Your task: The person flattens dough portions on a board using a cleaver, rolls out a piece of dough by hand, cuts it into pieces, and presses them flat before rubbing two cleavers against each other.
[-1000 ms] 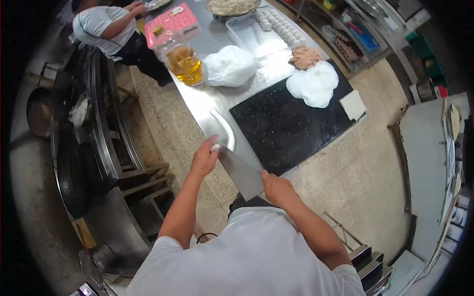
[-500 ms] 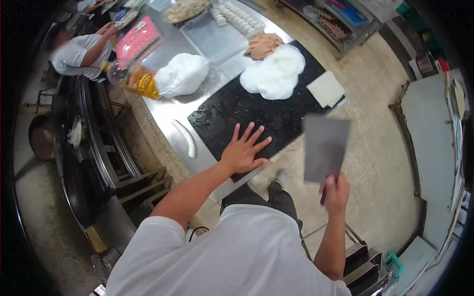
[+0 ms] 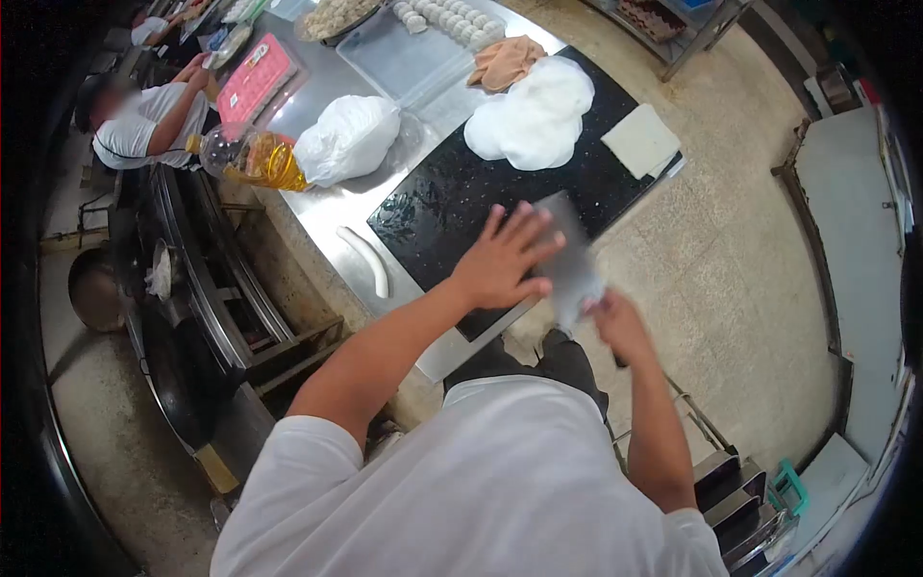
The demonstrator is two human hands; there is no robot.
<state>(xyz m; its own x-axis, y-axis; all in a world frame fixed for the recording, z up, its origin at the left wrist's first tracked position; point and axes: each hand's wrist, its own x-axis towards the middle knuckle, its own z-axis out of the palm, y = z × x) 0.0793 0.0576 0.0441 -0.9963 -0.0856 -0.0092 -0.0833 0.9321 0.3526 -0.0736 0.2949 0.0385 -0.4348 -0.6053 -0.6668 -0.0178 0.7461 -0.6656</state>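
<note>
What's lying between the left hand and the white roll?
No object lies between the left hand and the white roll: the head view shows only the black board, then a strip of steel table.

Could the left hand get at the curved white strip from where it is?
Probably yes. The left hand looks open, the white strip lies uncovered on the steel tabletop, and nothing visible blocks the way; the cleaver is in the right hand.
</note>
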